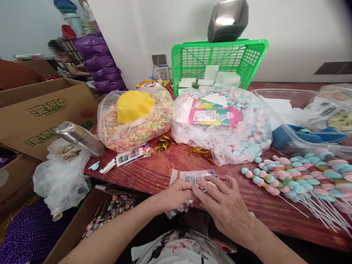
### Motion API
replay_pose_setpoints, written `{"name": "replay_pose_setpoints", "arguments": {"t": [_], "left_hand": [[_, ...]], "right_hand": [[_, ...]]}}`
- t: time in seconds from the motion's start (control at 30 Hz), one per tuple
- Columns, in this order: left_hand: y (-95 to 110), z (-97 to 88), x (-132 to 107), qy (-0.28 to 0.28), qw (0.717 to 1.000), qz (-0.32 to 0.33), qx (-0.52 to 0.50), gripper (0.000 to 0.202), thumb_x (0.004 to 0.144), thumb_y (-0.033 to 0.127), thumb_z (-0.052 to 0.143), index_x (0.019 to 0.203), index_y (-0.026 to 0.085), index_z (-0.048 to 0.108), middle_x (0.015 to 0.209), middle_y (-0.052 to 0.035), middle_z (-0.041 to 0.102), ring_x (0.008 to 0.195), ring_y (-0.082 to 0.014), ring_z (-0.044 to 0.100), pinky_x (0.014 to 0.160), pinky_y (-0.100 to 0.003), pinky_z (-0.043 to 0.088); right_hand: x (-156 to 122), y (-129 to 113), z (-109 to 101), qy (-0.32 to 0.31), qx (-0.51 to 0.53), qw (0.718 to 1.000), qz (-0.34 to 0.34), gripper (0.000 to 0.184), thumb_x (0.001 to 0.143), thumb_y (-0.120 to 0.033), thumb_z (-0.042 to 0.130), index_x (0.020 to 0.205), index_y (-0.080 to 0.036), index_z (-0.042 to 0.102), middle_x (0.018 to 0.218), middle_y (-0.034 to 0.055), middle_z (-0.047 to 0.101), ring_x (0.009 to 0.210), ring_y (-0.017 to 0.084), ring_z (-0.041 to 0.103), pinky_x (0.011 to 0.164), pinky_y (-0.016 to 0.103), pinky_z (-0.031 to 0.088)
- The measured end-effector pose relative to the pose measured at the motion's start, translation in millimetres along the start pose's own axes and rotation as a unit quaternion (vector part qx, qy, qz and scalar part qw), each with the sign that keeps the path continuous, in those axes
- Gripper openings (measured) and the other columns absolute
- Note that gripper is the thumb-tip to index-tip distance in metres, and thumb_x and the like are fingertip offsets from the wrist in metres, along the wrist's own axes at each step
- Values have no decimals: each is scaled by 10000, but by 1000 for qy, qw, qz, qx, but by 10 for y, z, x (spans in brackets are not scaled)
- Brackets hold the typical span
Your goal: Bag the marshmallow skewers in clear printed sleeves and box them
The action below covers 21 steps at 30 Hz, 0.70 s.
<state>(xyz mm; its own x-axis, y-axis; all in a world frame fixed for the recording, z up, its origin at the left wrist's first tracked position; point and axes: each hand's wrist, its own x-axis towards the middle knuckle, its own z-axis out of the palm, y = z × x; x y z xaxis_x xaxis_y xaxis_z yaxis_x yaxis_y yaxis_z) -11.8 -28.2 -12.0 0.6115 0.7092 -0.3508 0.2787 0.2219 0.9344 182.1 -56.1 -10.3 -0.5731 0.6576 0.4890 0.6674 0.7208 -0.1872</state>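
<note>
At the table's front edge, both my hands are on a clear plastic packet with a printed label (189,176). My left hand (176,194) is closed, with thumb and forefinger pinched on it. My right hand (224,201) lies over its right part, fingers bent and close together, the fingertips meeting those of the left. Colourful contents (178,210) show through plastic below my left hand; the rest is hidden under the hands. To the right lie pink and blue marshmallow skewers (299,178) on white sticks.
Behind stand a bag of candy rings (137,134) with a yellow bowl (134,106), a bag of marshmallows (253,128) and a green basket (220,55). At left are a steel flask (81,137), more labels (133,154) and cartons (49,117). A clear tub (294,137) stands right.
</note>
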Motion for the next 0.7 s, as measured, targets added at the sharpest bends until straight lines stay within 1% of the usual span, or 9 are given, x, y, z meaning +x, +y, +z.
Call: {"name": "replay_pose_setpoints", "arguments": {"t": [0.1, 0.17, 0.2, 0.3, 0.37, 0.43, 0.5, 0.57, 0.7], "left_hand": [[-27, -124, -35, -109, 975, -106, -160, 249, 655, 395, 610, 586, 159, 575, 544, -2, 558, 371, -83, 411, 402, -223, 315], [-46, -171, -103, -146, 967, -125, -165, 269, 637, 413, 644, 597, 154, 589, 538, 1, 560, 364, -78, 408, 407, -220, 307], [-55, -186, -145, -134, 975, -114, -137, 270, 660, 419, 640, 621, 155, 599, 538, 8, 551, 381, -79, 418, 422, -217, 312], [-95, -240, -272, 19, 997, 23, 69, 218, 784, 345, 572, 669, 167, 624, 598, 1, 557, 522, -104, 483, 534, -224, 364], [-145, -320, -343, 143, 959, 131, 209, 232, 839, 261, 517, 663, 168, 637, 641, -20, 571, 604, -122, 491, 612, -240, 375], [-214, -447, -405, 231, 923, 176, 253, 276, 867, 229, 488, 654, 166, 651, 652, -33, 576, 629, -132, 490, 635, -250, 371], [-290, -594, -464, 303, 915, 169, 207, 288, 878, 260, 502, 669, 167, 678, 641, -32, 580, 619, -133, 494, 618, -247, 373], [-355, -717, -520, 362, 916, 142, 93, 253, 842, 325, 577, 693, 164, 703, 638, -24, 586, 596, -127, 505, 591, -239, 387], [-426, -791, -592, 403, 896, 62, -174, 281, 710, 417, 730, 803, 152, 726, 666, -20, 612, 560, -118, 566, 539, -221, 412]], "right_hand": [[22, -38, -9, -4, 12, 996, -86, 361, 886, -46, 401, 1138, -198, 609, 1017, 60, 700, 999, 236, 548, 951, 508, 251], [32, -49, 53, -58, 64, 993, -81, 309, 879, -64, 415, 994, -229, 649, 838, 34, 690, 873, 216, 553, 926, 485, 296], [53, -54, 100, -86, 88, 990, -68, 292, 872, -74, 423, 914, -245, 656, 769, 26, 670, 815, 211, 544, 897, 469, 325], [251, -38, 266, -130, 131, 983, -18, 269, 862, -98, 443, 772, -247, 647, 705, 21, 648, 728, 202, 529, 784, 407, 385], [510, 33, 379, -176, 177, 968, 34, 218, 866, -142, 493, 762, -230, 664, 742, 8, 676, 727, 182, 562, 724, 342, 414], [843, 158, 498, -234, 226, 940, 99, 144, 844, -205, 571, 768, -235, 690, 745, -25, 690, 698, 150, 595, 661, 267, 433], [1190, 297, 641, -219, 193, 945, 148, 121, 850, -258, 585, 839, -223, 700, 786, -13, 698, 722, 152, 615, 666, 258, 443], [1487, 392, 823, -195, 133, 948, 212, 168, 859, -304, 583, 843, -183, 699, 896, 54, 699, 857, 203, 630, 748, 305, 453], [1804, 384, 1226, -187, 48, 935, 297, 244, 892, -323, 578, 1023, -128, 645, 1075, 114, 639, 999, 233, 604, 853, 407, 484]]}}
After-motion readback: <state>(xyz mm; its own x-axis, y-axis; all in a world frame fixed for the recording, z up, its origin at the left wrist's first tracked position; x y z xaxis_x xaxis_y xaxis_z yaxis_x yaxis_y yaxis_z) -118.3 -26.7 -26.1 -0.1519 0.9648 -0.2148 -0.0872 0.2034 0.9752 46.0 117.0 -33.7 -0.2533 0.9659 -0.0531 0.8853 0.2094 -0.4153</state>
